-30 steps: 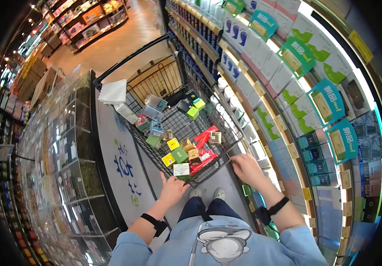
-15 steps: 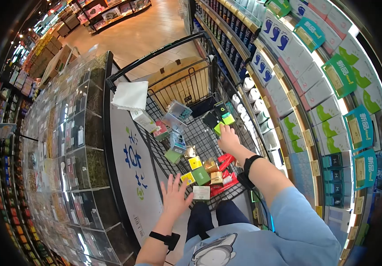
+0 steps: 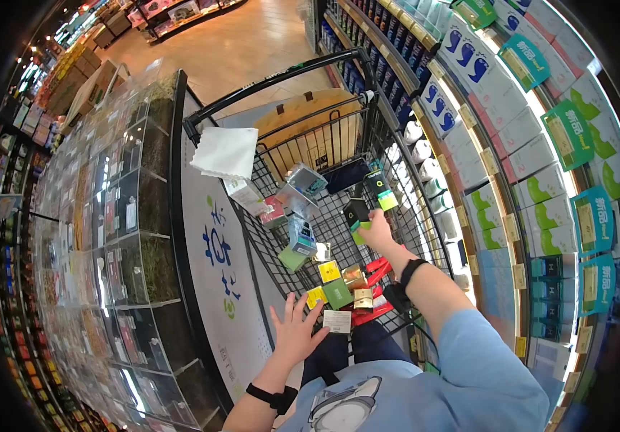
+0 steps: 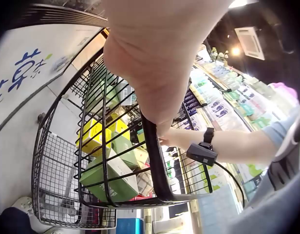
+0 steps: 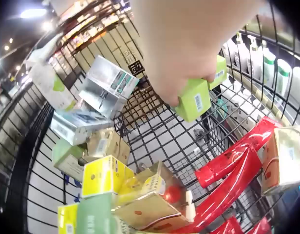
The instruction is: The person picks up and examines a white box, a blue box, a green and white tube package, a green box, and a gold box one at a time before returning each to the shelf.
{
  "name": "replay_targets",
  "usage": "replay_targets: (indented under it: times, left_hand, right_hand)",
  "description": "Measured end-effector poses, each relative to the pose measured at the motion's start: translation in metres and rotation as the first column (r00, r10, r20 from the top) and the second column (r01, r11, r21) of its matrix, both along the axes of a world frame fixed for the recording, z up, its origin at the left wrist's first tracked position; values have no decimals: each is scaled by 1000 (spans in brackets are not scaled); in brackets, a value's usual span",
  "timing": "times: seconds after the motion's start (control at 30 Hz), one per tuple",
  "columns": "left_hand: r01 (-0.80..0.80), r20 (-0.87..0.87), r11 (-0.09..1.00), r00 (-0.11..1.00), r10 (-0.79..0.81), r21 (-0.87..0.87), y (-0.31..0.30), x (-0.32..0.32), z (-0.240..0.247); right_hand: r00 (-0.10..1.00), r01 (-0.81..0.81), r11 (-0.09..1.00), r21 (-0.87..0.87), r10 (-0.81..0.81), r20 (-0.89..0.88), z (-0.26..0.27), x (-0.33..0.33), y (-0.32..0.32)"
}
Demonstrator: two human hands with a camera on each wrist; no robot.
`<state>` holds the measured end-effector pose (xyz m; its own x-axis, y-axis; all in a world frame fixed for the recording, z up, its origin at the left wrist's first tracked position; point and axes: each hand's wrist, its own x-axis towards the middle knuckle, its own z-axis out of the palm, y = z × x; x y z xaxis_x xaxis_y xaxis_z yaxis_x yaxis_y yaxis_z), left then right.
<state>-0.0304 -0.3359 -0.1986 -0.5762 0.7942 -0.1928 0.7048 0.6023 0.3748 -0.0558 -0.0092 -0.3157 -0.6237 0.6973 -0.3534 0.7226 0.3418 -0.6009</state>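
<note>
Inside the black wire shopping cart, my right hand (image 3: pixel 377 232) grips the lime-green end of a black-and-green box (image 3: pixel 356 211). In the right wrist view its fingers come down on the lime-green box end (image 5: pixel 194 101), beside a second lime-green box end (image 5: pixel 218 72). My left hand (image 3: pixel 297 335) has its fingers spread at the cart's near edge and holds nothing. Close to those fingers lie a yellow box (image 3: pixel 315 297) and a white-topped green box (image 3: pixel 337 321). The left wrist view shows the same hand above the black cart rim (image 4: pixel 157 165).
Red packages (image 5: pixel 228 190), a gold box (image 5: pixel 152 197) and clear-sided boxes (image 5: pixel 106 85) lie in the cart. A white cloth (image 3: pixel 225 152) hangs over its left side. Stocked shelves (image 3: pixel 482 180) line the right; a clear-box display (image 3: pixel 119 245) stands left.
My right hand has moved from the cart's near right edge forward to the black-and-green box and taken hold of it. My left hand's fingers have spread. The cart has shifted right in view.
</note>
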Motion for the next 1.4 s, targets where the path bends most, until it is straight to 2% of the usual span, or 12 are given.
replay_targets:
  times: [0.1,0.33,0.43,0.53,0.63,0.7,0.83,0.97,1.03,1.13,1.3,1.4]
  left_hand:
    - [16,-12,1000,1000,-15,20,4,-6,9]
    - [-266,420,849,906,58,456,62,-48,68]
    - [-346,668,790,737,-106,507,97,-39,109]
    - [-292,862,811,163,-481,508,123,-27,138]
    - [-232,919,909,-113,-378,346,138,-16,148]
    - [-66,928,927,93,-362,368,146,1,167]
    - [-89,914,915,-73,-400,394,163,19,144]
    - [-90,900,956,-322,-294,280,171,33,158]
    - [-78,745,993,-656,-118,88,175,39,155]
    - [138,552,986,-831,66,91,187,51,145]
    - [342,418,937,-863,283,73,191,87,169]
    - [367,788,913,-609,93,176,188,101,184]
  right_hand:
    - [952,-94,855,-509,-71,-296,24,33,10]
    - [868,-270,679,-682,-135,-478,217,129,-14]
    - [806,-359,853,-379,78,-587,272,167,-27]
    - [746,-354,929,112,352,-565,313,202,-47]
    - [732,-306,842,443,506,-456,329,235,-63]
    - [772,-298,802,517,521,-364,338,253,-74]
    - [850,-102,795,599,383,-363,346,277,-92]
    - [805,297,832,469,46,-591,340,305,-100]
    - [596,306,947,-100,-273,-756,329,312,-108]
    - [451,199,911,-362,-413,-791,318,311,-118]
    - [269,225,858,-462,-511,-816,321,326,-129]
    - [141,287,780,-556,-608,-781,324,339,-142]
